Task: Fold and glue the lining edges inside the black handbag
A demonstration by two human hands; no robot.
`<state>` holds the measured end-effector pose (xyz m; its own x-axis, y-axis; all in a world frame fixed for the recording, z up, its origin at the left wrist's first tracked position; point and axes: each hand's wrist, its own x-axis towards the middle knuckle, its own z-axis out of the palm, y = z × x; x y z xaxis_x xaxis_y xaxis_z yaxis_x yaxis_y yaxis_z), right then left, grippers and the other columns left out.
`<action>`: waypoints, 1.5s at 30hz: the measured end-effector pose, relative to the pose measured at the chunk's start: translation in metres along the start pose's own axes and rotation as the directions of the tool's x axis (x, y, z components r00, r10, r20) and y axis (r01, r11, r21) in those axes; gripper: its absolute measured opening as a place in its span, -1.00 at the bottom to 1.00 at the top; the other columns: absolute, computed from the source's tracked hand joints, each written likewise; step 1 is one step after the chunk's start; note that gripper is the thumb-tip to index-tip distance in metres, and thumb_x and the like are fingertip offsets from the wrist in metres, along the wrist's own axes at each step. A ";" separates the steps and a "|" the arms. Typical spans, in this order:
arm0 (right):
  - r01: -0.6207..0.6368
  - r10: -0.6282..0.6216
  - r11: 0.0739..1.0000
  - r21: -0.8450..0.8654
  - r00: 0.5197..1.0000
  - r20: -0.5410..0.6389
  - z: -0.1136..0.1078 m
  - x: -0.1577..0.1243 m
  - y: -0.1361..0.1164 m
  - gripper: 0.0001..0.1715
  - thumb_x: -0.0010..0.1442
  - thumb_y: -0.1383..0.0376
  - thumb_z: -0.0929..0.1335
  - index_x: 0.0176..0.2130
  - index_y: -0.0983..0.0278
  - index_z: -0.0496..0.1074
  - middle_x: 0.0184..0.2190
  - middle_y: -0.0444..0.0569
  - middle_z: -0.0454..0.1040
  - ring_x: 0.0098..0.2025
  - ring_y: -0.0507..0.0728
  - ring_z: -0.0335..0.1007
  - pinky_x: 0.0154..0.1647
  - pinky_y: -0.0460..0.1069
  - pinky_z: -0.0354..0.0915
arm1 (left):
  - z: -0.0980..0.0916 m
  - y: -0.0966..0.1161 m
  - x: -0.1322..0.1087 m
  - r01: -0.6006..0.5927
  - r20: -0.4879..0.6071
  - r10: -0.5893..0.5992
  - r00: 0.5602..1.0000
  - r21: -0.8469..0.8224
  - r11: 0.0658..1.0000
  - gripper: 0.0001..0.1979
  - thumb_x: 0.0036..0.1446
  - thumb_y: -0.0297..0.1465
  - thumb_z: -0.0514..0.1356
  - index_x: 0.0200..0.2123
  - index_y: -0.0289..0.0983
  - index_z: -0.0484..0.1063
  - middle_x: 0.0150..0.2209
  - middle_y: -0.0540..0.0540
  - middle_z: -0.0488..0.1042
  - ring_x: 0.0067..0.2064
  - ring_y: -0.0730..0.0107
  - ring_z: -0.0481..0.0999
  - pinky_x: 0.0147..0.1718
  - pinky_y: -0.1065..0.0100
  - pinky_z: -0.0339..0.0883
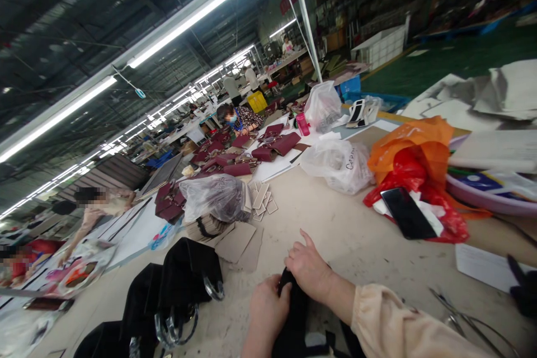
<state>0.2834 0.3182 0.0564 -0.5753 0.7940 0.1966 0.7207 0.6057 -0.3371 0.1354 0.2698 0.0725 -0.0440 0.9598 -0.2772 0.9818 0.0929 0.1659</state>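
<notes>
Both my hands rest on a black fabric piece (293, 324) at the near edge of the beige worktable (344, 224). My left hand (266, 307) is closed on its left side, thumb on the cloth. My right hand (308, 265), with a beige sleeve behind it, grips the top of the same piece with fingers curled over it. Left of my hands stand black bags with clear plastic ring handles (184, 291).
Cardboard pieces (241, 240) and a filled clear bag (216, 196) lie ahead. A black phone (406, 212) lies on red and orange plastic bags (415, 162). Scissors (465, 321) lie at the right. Maroon bags (272, 148) and other workers sit along the long table.
</notes>
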 end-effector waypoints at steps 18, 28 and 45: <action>-0.367 0.418 0.827 0.427 0.908 -0.029 -0.002 -0.108 0.022 -0.27 0.12 0.18 0.29 0.24 0.28 0.12 0.15 0.13 0.22 0.17 0.22 0.12 0.18 0.11 0.13 | 0.000 0.021 0.021 -0.004 0.005 0.003 1.000 0.200 0.980 -0.68 0.28 -0.27 -0.10 -0.31 -0.25 0.40 -0.37 -0.15 0.56 -0.32 0.31 0.54 -0.43 0.37 0.14; -0.523 0.447 0.759 0.387 0.851 0.275 -0.001 -0.166 -0.018 0.13 -0.14 0.25 0.36 0.32 0.38 -0.15 0.24 0.20 0.10 0.19 0.29 0.14 0.16 0.08 0.18 | 0.006 0.026 0.025 0.026 -0.066 -0.012 0.998 0.218 0.976 -0.62 0.28 -0.27 -0.12 -0.31 -0.28 0.45 -0.36 -0.22 0.55 -0.28 0.21 0.54 -0.38 0.33 0.21; -0.444 0.460 0.826 0.346 0.887 0.038 0.011 -0.156 0.015 -0.42 0.07 0.35 0.21 0.11 0.35 0.32 -0.04 0.09 0.47 -0.03 0.17 0.41 0.02 0.00 0.26 | -0.021 -0.040 -0.005 0.125 -0.017 -0.130 0.991 -0.178 0.976 -0.63 0.19 -0.32 -0.08 -0.51 -0.28 0.42 -0.45 -0.20 0.55 -0.28 0.22 0.53 -0.29 0.32 0.26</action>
<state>0.3794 0.2031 0.0106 -0.1933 0.9810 -0.0163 0.7173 0.1300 -0.6846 0.0923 0.2668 0.0872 -0.1747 0.9440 -0.2800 0.9197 0.2580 0.2960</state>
